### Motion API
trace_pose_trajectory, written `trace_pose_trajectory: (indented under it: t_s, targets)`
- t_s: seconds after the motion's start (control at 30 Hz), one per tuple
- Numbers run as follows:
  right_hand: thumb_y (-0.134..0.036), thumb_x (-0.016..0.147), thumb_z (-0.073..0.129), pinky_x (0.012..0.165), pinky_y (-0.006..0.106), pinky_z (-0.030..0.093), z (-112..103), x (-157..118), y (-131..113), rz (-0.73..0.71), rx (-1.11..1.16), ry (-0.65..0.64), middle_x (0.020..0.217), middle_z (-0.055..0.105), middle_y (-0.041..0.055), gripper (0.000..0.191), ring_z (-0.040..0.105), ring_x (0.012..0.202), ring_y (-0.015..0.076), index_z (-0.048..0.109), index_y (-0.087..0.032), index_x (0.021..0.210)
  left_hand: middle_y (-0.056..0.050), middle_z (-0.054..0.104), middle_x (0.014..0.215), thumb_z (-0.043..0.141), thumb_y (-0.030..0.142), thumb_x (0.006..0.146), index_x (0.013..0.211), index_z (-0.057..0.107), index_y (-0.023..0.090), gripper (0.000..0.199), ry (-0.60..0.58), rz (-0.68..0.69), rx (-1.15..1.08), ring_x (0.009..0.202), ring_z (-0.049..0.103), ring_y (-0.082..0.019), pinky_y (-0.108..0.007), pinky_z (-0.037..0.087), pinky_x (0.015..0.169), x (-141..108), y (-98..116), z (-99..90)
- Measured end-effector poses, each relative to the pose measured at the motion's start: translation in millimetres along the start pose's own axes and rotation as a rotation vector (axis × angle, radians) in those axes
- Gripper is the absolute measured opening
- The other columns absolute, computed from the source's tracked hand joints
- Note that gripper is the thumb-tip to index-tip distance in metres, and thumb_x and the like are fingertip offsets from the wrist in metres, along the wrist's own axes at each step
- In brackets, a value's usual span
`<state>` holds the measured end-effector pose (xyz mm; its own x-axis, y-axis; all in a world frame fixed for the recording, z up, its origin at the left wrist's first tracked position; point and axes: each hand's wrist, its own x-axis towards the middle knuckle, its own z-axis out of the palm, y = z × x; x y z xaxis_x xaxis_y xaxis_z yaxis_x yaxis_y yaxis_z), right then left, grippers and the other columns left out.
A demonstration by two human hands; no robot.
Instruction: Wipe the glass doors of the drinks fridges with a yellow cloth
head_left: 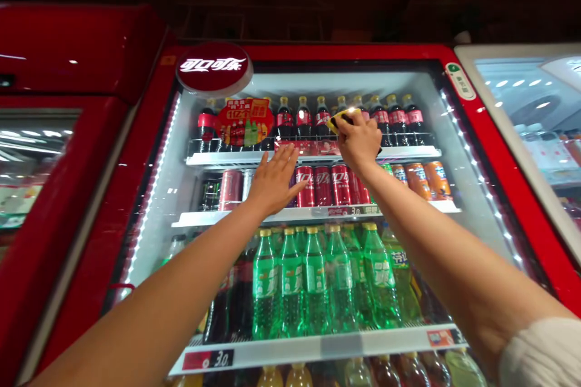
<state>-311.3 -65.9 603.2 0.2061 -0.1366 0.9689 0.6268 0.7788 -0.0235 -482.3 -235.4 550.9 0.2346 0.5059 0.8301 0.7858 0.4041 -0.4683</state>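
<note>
A red drinks cooler (345, 51) with a glass door fills the middle of the head view. My left hand (275, 180) lies flat against the glass with its fingers spread, in front of the shelf of cans. Higher up and to the right, my right hand (358, 139) grips a yellow and black object (338, 118), perhaps a scraper or pad, against the glass near the top row of dark bottles. A round red sticker (245, 122) is on the glass, left of that object.
Behind the glass stand red cans (323, 186), orange cans (416, 181) and several green bottles (290, 278). Another red cooler (68, 54) is at the left, and a white-framed one (503, 115) at the right. A round logo sign (214, 68) juts out at the upper left.
</note>
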Motion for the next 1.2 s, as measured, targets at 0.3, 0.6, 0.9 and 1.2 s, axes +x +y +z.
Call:
trace_pose_trajectory:
  t_s: [0.3, 0.6, 0.9, 1.2]
  targets:
    - [-0.026, 0.099, 0.056, 0.083, 0.042, 0.048, -24, -11, 25, -0.210, -0.010, -0.100, 0.137, 0.066, 0.0046, 0.036, 0.060, 0.108, 0.0291, 0.073, -0.034, 0.130, -0.012, 0.023, 0.173, 0.036, 0.056, 0.104, 0.164, 0.023, 0.015, 0.074, 0.104, -0.003, -0.013, 0.161, 0.018, -0.026, -0.051, 0.008, 0.132, -4, 3, 15.7]
    - [-0.029, 0.103, 0.051, 0.083, 0.043, 0.047, -5, -21, -35, -0.320, -0.005, -0.111, 0.142, 0.064, 0.0036, 0.038, 0.058, 0.102, 0.0273, 0.069, -0.039, 0.134, -0.011, 0.024, 0.173, 0.034, 0.055, 0.105, 0.164, 0.025, 0.016, 0.071, 0.154, 0.034, -0.033, 0.161, 0.019, -0.026, -0.049, 0.010, 0.132, -7, -1, 20.6]
    - [-0.026, 0.099, 0.053, 0.073, 0.040, 0.043, 3, 3, -31, 0.025, -0.054, 0.016, 0.136, 0.067, 0.0092, 0.037, 0.058, 0.102, 0.0312, 0.075, -0.032, 0.128, -0.010, 0.022, 0.173, 0.036, 0.045, 0.105, 0.163, 0.026, 0.013, 0.067, 0.052, 0.125, -0.060, 0.161, 0.017, -0.025, -0.048, 0.016, 0.132, -24, -19, 9.2]
    - [-0.027, 0.102, 0.047, 0.087, 0.042, 0.045, -11, -36, -47, -0.535, 0.048, -0.213, 0.147, 0.061, 0.0002, 0.043, 0.057, 0.100, 0.0246, 0.066, -0.040, 0.138, -0.010, 0.028, 0.171, 0.039, 0.038, 0.105, 0.161, 0.033, 0.013, 0.062, 0.034, 0.006, -0.017, 0.161, 0.020, -0.025, -0.051, 0.017, 0.132, -55, -56, 1.8]
